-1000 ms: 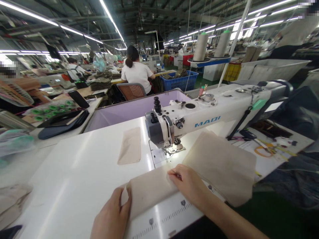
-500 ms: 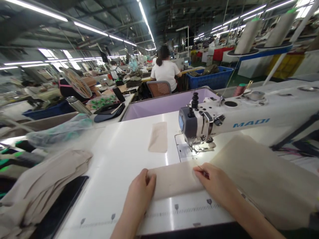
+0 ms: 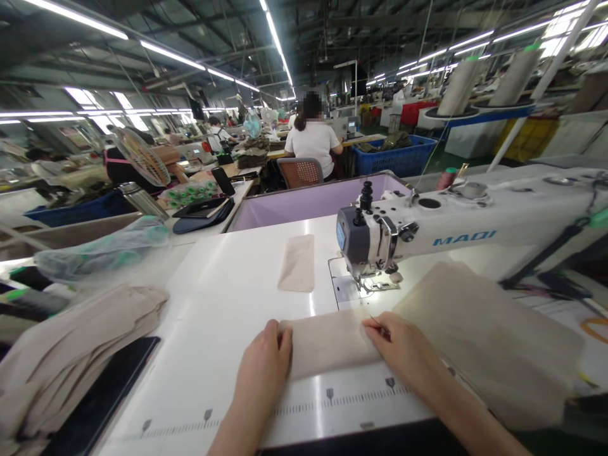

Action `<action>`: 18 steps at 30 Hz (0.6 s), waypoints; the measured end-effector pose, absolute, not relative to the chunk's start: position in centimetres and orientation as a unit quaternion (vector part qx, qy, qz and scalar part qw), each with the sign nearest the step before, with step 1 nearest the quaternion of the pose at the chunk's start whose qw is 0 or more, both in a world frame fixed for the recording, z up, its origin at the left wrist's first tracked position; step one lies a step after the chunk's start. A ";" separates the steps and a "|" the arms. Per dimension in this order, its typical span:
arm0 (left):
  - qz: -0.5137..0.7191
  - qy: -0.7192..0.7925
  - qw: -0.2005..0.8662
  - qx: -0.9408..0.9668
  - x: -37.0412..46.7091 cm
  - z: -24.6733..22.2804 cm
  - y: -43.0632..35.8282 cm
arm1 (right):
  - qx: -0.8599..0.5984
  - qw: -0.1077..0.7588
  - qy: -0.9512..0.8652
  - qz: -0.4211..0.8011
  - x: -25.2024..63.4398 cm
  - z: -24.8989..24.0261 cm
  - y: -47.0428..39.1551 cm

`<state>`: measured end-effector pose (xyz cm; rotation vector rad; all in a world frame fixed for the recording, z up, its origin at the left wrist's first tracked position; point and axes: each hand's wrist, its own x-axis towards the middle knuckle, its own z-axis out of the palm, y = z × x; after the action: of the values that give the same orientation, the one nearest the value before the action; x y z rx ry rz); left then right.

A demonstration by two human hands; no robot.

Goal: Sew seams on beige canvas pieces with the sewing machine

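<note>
A rectangular beige fabric piece (image 3: 327, 345) lies on the white sewing table, just in front of the sewing machine's needle area. At its left edge my left hand (image 3: 266, 358) is closed, thumb and fingers pinching the cloth. My right hand (image 3: 396, 342) pinches its upper right corner, and a thin dark line shows at those fingertips, too small to make out. Beyond the hands stands the white sewing machine (image 3: 370, 240), its lamp lit over the presser foot. A smaller beige fabric patch (image 3: 297, 263) rests flat to the left of the machine head.
A large beige cloth (image 3: 484, 342) spreads at the right under the machine arm. Stacked beige pieces (image 3: 80, 348) and a dark flat panel (image 3: 107, 392) lie at the left. Behind the table are a lilac bin (image 3: 285, 206) and a seated person in a white shirt (image 3: 313, 142).
The view has turned slightly, so the machine and table appear a little further left. Both hands keep their grip on the fabric piece, which stays in about the same place.
</note>
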<state>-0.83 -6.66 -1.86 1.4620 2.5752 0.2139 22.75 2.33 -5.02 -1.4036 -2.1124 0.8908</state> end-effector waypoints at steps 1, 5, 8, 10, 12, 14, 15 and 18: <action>0.059 0.866 0.085 0.489 -0.7 -1.8 -6.6 | -0.507 0.222 -0.772 0.313 22.7 -5.0 2.3; -0.003 0.875 0.075 0.479 0.1 -1.4 -6.6 | -0.479 0.205 -0.820 0.237 22.8 -5.3 2.1; 0.003 0.858 -0.036 0.513 -0.1 -1.6 -6.9 | -0.424 0.166 -0.873 0.172 23.3 -5.3 2.2; 0.025 0.788 -0.118 0.603 -0.8 -1.9 -7.0 | -0.379 0.156 -0.899 0.152 23.8 -5.1 2.4; 0.010 0.691 -0.110 0.715 -1.7 -2.0 -6.7 | -0.339 0.159 -0.916 0.146 24.2 -4.9 2.7; -0.034 0.633 -0.044 0.773 -2.4 -1.9 -5.8 | -0.319 0.156 -0.923 0.147 24.4 -4.7 2.8; -0.051 0.628 -0.018 0.776 -2.5 -1.8 -5.1 | -0.320 0.152 -0.924 0.147 24.5 -4.6 2.8; -0.038 0.660 -0.002 0.750 -1.7 -1.4 -2.6 | -0.350 0.155 -0.913 0.139 24.4 -4.7 2.3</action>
<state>-1.68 -2.62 -1.38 2.3608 2.0756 -0.1206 24.38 2.28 -4.68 -1.0022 -2.6167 0.3995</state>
